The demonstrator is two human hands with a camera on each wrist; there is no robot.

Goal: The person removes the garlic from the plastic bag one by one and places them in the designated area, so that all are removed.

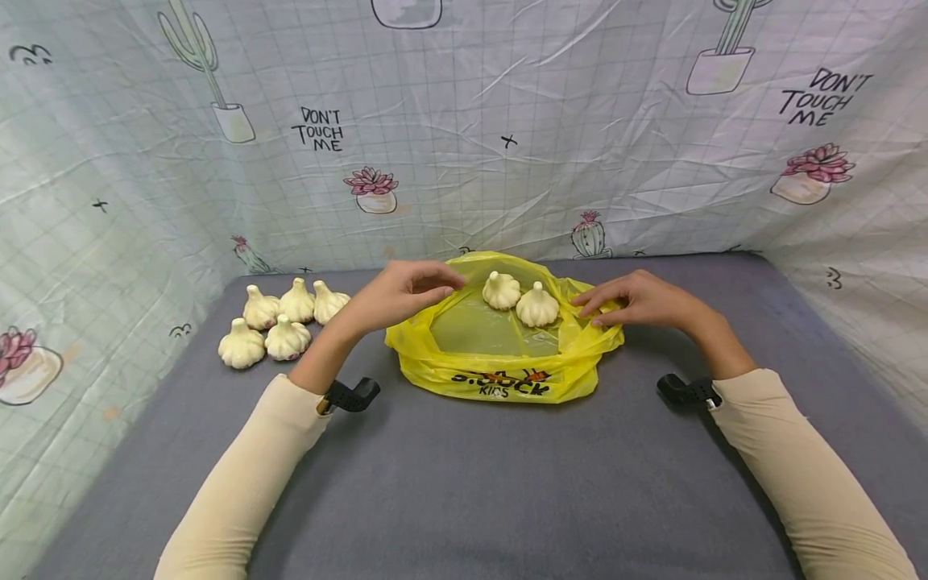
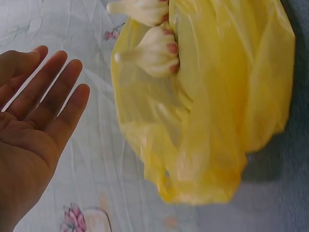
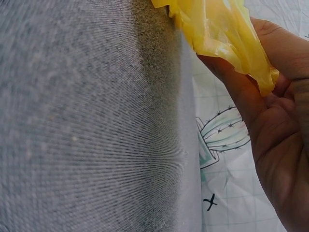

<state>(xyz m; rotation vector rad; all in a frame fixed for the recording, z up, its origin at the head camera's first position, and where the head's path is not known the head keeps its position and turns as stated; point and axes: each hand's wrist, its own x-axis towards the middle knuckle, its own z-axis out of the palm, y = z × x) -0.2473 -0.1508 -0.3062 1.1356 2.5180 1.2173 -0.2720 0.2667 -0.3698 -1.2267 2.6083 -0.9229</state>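
A yellow plastic bag (image 1: 500, 377) with dark lettering lies on the table, its mouth spread wide. Inside it, toward the back right, sit two garlic bulbs: one bulb (image 1: 501, 291) behind the other bulb (image 1: 538, 305). My left hand (image 1: 399, 294) hovers by the bag's left rim, fingers extended and holding nothing; the left wrist view shows its bare palm (image 2: 26, 140) apart from the bag. At the right rim, my right hand (image 1: 641, 300) grips the bag's edge, and the right wrist view has the yellow plastic (image 3: 222, 34) between thumb and fingers.
Several more garlic bulbs (image 1: 287, 337) stand grouped on the grey tabletop (image 1: 500, 483) to the left, beside my left forearm. A printed cloth (image 1: 449, 121) hangs behind the table and along both sides. Black wrist devices (image 1: 354, 395) sit at both cuffs.
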